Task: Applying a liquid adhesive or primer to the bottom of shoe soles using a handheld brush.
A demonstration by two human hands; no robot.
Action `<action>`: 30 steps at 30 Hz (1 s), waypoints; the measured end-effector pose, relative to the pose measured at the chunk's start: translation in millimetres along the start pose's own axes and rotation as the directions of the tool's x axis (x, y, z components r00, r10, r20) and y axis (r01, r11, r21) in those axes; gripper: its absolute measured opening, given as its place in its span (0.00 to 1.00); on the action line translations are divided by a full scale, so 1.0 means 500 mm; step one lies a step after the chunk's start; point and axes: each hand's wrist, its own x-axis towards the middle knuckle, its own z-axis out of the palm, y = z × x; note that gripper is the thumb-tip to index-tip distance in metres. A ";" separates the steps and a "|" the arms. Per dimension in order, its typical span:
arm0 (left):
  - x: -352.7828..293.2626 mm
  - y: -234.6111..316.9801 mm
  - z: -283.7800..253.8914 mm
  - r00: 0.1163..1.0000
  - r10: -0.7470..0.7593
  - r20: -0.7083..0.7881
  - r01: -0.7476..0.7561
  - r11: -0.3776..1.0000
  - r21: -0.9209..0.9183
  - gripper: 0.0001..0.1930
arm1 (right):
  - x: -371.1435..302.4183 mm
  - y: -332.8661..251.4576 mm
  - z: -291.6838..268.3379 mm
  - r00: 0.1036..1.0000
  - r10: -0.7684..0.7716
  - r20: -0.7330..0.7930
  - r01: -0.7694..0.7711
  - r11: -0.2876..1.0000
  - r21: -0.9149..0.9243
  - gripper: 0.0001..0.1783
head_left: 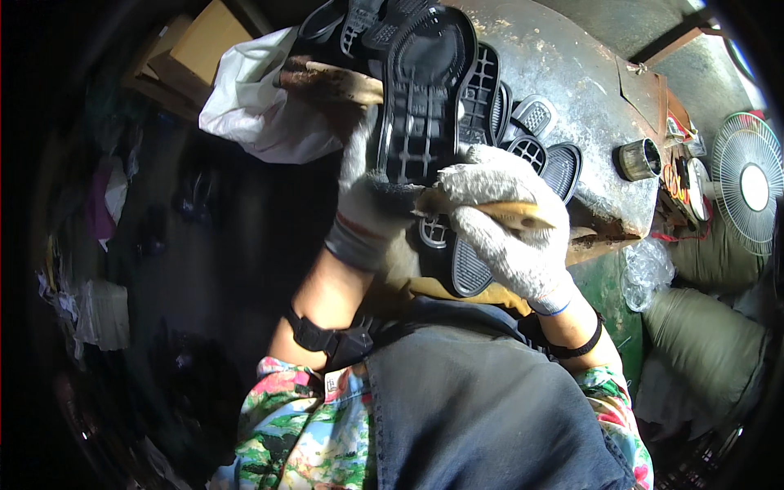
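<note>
From here I count two gloved hands (518,245), one sole (425,106) and one brush (514,214) at the fingers (478,175). Past the fingertips, overlapping soles (535,114) defeat my tally. Rightward: one tin (639,159), one fan (753,188). Left: one white bag (253,106). Below: two armbands (314,333).

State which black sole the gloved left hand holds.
The long sole at top centre, gridded face toward the camera: the left hand grips its lower part, whereas the other soles show behind, beside or below it.
</note>
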 end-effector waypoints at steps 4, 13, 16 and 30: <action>0.016 0.028 0.063 0.999 0.029 -0.040 -0.016 0.961 0.276 0.42 | -0.015 0.014 -0.032 0.997 0.020 0.078 -0.022 0.999 0.025 0.14; -0.032 0.092 0.083 0.983 0.178 0.035 -0.174 0.868 0.466 0.35 | -0.002 0.001 -0.039 0.945 0.322 0.055 -0.317 0.866 0.386 0.19; -0.035 0.087 0.081 0.984 0.155 0.085 -0.174 0.932 0.318 0.33 | 0.045 -0.007 -0.021 0.954 0.278 0.114 -0.297 0.929 0.222 0.10; -0.104 0.073 0.033 0.962 0.219 -0.165 -0.079 0.798 0.597 0.38 | 0.132 0.027 -0.040 0.992 -0.032 -0.122 0.024 0.998 -0.066 0.12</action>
